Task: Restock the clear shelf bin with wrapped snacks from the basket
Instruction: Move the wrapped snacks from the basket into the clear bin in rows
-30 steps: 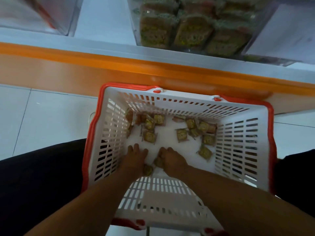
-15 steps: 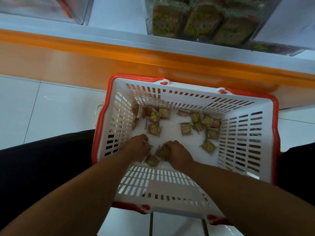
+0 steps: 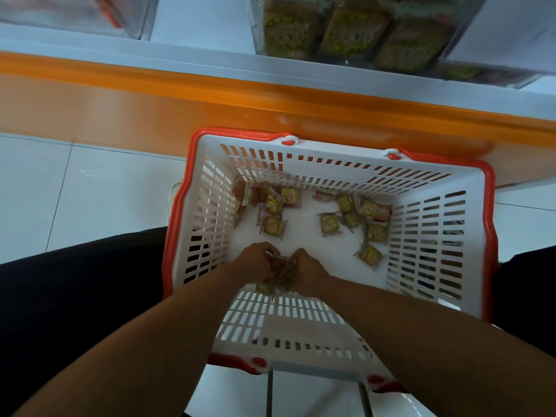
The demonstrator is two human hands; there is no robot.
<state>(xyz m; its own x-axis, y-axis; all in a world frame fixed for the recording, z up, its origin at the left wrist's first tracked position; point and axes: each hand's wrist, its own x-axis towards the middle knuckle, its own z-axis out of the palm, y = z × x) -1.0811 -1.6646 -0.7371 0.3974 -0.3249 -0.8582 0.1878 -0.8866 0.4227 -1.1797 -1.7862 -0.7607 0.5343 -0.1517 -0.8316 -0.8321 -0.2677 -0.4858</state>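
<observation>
Two hands meet low in the basket (image 3: 430,257), near its close wall: the left hand (image 3: 255,261) and right hand (image 3: 307,267) both curl around a small bunch of wrapped snacks (image 3: 278,273) gathered between them. One packet (image 3: 264,288) lies just beneath. Beyond them a bare strip of white floor runs across the basket's middle, then loose snacks (image 3: 329,223) lie flat, facing every way, crowded toward the far corners. Farther up, upper right of the frame, the clear shelf bin (image 3: 355,34) holds larger packs standing side by side.

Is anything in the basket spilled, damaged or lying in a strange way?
Nothing stands out. The small wrapped snacks lie loose on the floor of the white plastic basket with the red rim, and both hands gather some.
</observation>
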